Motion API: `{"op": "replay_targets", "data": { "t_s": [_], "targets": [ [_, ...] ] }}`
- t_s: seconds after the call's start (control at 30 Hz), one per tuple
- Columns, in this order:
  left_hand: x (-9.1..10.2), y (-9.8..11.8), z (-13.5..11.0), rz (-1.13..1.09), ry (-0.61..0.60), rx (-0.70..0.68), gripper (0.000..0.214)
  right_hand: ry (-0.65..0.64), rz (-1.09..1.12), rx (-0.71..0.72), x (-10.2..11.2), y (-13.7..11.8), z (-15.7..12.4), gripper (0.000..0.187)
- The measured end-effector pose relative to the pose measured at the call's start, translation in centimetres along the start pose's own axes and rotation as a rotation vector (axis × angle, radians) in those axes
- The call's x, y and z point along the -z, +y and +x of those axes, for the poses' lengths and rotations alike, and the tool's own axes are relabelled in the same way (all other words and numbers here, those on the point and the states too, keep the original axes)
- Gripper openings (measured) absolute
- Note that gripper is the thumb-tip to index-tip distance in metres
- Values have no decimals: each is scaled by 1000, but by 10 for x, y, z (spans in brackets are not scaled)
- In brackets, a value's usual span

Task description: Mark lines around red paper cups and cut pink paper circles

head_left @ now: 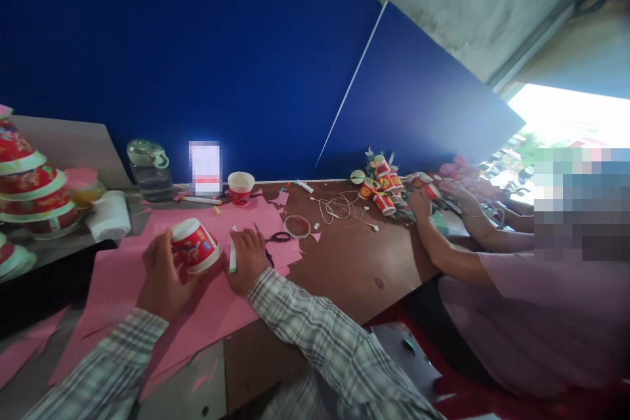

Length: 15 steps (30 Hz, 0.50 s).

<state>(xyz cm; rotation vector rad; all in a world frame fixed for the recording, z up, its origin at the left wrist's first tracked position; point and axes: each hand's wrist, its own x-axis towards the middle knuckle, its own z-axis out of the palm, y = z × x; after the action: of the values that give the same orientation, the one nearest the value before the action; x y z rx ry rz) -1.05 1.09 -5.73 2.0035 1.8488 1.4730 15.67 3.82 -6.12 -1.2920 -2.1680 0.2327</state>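
My left hand (162,275) is closed around a red printed paper cup (197,246), which is tipped over with its white base up and its rim toward the lower right. Beside it, my right hand (250,257) grips a white marker-like stick with a green end (233,254), held upright and apart from the cup. Both hands are over pink paper sheets (118,282). Just right of my right hand lie dark-handled scissors (279,236), partly hidden by the fingers. Another red paper cup (241,189) stands upright behind the hands.
Stacked red bowls (37,193), a white roll (109,215) and a water bottle (150,170) stand left, near a lit screen (205,167). White earphones (339,208) and a roll of tape (297,227) lie right. A co-worker's hands (420,202) touch decorated small cups (386,182).
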Motion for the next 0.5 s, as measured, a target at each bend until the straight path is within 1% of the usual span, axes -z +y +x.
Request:
{"op": "replay_targets", "data": {
  "t_s": [0.13,0.27,0.37,0.43,0.5],
  "targets": [
    [-1,-2,0,35,23,-24,117,0,-62,-9,-2,-5,-1,76],
    [-3,-6,0,33,12,-38,113,-18,-124,-20,-4,-7,0,84],
    [-2,-5,1,31,1,-19,109,-42,-139,-30,-5,-6,1,92],
    [-1,-2,1,30,1,-6,107,-27,-136,-33,-4,-7,1,92],
    [0,0,1,31,6,-6,109,8,-127,-26,-3,-8,0,88]
  ]
}}
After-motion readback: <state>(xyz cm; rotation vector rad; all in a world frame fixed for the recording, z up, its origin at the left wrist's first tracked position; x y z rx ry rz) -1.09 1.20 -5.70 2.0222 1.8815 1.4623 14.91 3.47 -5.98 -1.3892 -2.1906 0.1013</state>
